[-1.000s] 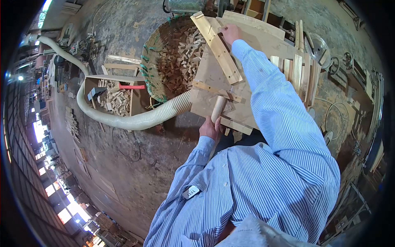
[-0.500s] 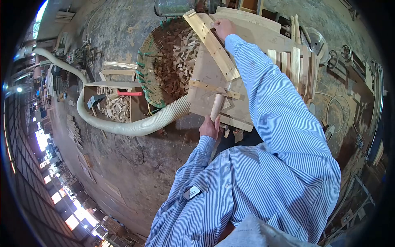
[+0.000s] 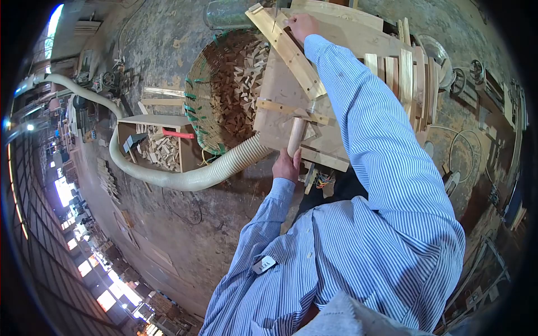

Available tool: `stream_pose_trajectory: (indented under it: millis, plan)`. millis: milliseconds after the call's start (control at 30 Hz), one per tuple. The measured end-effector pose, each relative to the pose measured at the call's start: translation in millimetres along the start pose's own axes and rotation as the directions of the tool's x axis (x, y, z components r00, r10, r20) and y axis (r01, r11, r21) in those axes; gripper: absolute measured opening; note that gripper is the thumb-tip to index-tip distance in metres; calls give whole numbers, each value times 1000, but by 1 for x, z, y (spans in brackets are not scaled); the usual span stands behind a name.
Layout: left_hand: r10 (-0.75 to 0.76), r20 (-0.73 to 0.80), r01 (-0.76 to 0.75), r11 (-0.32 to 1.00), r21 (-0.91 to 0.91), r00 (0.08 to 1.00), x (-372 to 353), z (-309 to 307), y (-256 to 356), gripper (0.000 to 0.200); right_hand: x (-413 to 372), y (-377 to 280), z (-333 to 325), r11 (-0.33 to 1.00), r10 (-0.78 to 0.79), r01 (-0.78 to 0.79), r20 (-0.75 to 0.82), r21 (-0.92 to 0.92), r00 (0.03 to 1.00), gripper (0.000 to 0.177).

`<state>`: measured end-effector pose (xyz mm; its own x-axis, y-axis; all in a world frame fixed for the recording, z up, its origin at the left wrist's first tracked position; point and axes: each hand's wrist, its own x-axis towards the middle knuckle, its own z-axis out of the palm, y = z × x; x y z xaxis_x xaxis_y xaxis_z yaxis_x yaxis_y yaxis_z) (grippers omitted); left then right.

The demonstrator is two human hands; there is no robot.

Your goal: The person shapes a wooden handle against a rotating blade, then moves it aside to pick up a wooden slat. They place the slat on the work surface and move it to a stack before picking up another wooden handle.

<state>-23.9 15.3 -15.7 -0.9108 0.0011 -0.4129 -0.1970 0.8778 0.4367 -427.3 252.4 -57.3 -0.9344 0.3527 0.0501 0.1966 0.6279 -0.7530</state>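
My left hand is closed around the lower end of a round wooden rod, at the near edge of a flat work table. The rod's upper end meets a narrow wooden crosspiece. Near the table's far end, my right hand is curled with its fingertips pinched together; anything small in them is hidden. Beside those fingertips runs a long wooden strip with dark spots along it, lying diagonally. A thin upright line, perhaps a saw blade, shows by its far end.
Left of the table stands a round woven basket of wood offcuts. A thick ribbed hose curves below it, past a wooden box holding offcuts and a red-handled tool. Wooden pieces stand along the table's right side.
The whole view has shifted slightly with my head. My left hand keeps its hold on the rod, and my right hand stays curled beside the strip.
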Motion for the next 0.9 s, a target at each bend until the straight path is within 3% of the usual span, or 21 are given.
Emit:
stream_pose_trajectory:
  millis: [300,400,467,600,667,700,767,800,833,867,900]
  plan:
    - [16,-31,-16,1000,-15,999,14,1,10,47,6,4,-5,997,-71,71,-85,-1,994,23]
    - [22,-30,-22,1000,-15,999,10,0,10,48,-2,-3,-9,999,29,-25,-124,33,992,22]
    - [26,-27,-26,999,-25,999,8,0,5,47,-2,3,-7,970,162,-160,1,183,987,21]
    - [17,-20,-17,1000,-8,1000,-2,4,-7,48,-15,16,-11,892,237,-277,151,359,960,29]
    - [20,-34,-20,1000,-16,999,-9,3,-14,48,-34,18,-19,664,161,-375,366,647,917,35]
    - [11,-19,-11,1000,-14,1000,-13,2,-16,48,-48,12,-26,670,159,-371,364,644,918,35]
    - [13,-3,-13,1000,-15,1000,-19,2,-20,49,-71,-4,-47,784,298,-321,131,531,945,30]
    - [16,-4,-16,1000,-14,1000,-22,1,-21,49,-73,-6,-55,788,292,-312,124,530,948,30]
    - [12,-4,-12,1000,-13,1000,-26,0,-24,49,-76,-7,-63,933,156,-141,-21,330,987,30]
    - [8,-5,-8,1000,-19,1000,-31,0,-28,49,-82,-8,-67,996,-13,25,-125,88,992,29]
    - [4,3,-4,1000,-25,1000,-35,-1,-29,49,-84,-11,-66,996,-20,31,-122,85,992,29]
